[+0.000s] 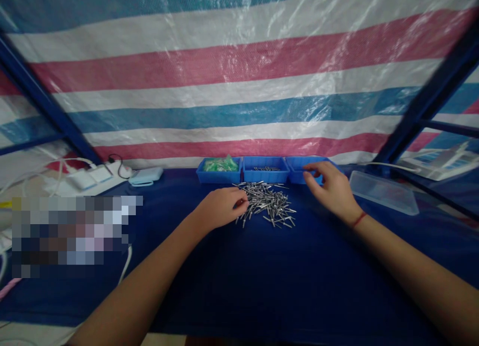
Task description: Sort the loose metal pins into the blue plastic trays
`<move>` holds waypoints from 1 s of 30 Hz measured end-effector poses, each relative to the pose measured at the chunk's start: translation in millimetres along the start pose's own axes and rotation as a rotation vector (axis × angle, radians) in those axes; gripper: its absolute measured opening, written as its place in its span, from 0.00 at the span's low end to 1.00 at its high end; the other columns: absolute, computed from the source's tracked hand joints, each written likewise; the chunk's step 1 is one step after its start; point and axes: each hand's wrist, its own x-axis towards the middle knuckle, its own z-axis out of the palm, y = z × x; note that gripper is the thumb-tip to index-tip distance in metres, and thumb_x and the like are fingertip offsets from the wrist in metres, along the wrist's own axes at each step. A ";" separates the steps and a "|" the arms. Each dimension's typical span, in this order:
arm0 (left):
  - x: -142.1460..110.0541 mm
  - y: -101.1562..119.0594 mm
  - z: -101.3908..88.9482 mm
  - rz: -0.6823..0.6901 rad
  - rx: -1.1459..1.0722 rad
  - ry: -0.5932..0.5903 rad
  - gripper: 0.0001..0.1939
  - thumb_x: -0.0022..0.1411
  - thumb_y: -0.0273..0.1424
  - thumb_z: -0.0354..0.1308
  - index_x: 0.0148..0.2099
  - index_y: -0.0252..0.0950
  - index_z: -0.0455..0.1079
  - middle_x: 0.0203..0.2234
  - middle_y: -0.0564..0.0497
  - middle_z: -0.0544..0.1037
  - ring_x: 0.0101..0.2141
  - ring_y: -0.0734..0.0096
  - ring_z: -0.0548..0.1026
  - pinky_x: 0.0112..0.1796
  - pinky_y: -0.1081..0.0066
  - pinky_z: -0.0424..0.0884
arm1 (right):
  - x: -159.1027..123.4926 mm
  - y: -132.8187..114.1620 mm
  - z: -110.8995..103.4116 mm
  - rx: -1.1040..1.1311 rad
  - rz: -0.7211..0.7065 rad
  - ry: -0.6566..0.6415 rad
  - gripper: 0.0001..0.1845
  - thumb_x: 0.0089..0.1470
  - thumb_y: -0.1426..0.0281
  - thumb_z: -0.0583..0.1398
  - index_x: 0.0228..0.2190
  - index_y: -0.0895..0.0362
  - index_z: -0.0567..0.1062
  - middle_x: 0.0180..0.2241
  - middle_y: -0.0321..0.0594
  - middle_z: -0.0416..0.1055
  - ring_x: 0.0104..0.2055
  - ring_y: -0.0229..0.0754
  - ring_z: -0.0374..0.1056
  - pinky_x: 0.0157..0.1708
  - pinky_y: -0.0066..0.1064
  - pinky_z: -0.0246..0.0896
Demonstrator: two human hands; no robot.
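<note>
A pile of silver blind rivets (271,203) lies loose on the dark blue tabletop. My left hand (224,206) is at the pile's left edge, thumb and fingertips pinched among the rivets; what is between them cannot be made out. My right hand (331,188) hovers at the front of the right blue bin (295,175), its thumb and fingers apart and nothing visible in them. Part of that bin is hidden behind the hand. The middle blue bin (265,176) contains some rivets, and the left blue bin (219,177) holds green plastic packaging (220,165).
A clear plastic lid or tray (383,191) lies to the right of the bins. On the left are a white power strip (90,178) with cables and a light blue case (145,176). A striped tarp (239,101) hangs behind the table, between blue frame posts.
</note>
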 end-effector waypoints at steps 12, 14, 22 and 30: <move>-2.3 0.3 1.7 0.019 -0.036 -0.103 0.12 0.63 0.33 0.46 0.36 0.36 0.70 0.31 0.51 0.74 0.31 0.71 0.72 0.34 0.72 0.64 | -2.4 -25.6 -1.8 0.103 -0.075 -0.092 0.08 0.55 0.69 0.54 0.35 0.58 0.73 0.35 0.44 0.70 0.34 0.42 0.66 0.31 0.34 0.63; -3.3 1.5 -0.4 0.009 -0.045 -0.124 0.11 0.62 0.34 0.48 0.35 0.36 0.70 0.30 0.52 0.73 0.30 0.72 0.71 0.32 0.72 0.63 | -3.7 -28.8 -1.2 0.113 -0.093 -0.109 0.08 0.55 0.70 0.54 0.35 0.58 0.72 0.36 0.45 0.70 0.35 0.43 0.67 0.33 0.35 0.64; -5.3 10.0 -0.5 -0.068 0.017 -0.204 0.15 0.55 0.44 0.56 0.30 0.37 0.67 0.26 0.53 0.73 0.27 0.70 0.70 0.26 0.73 0.57 | -10.7 -45.4 -0.2 0.203 -0.162 -0.132 0.07 0.55 0.72 0.55 0.34 0.58 0.73 0.36 0.44 0.70 0.40 0.43 0.67 0.41 0.38 0.64; -5.0 17.7 -0.5 -0.089 0.045 -0.212 0.07 0.60 0.33 0.51 0.34 0.37 0.68 0.28 0.53 0.74 0.27 0.70 0.72 0.26 0.73 0.62 | -20.6 -68.7 0.5 0.332 -0.199 -0.268 0.07 0.54 0.74 0.55 0.35 0.58 0.73 0.36 0.43 0.69 0.40 0.41 0.67 0.41 0.35 0.64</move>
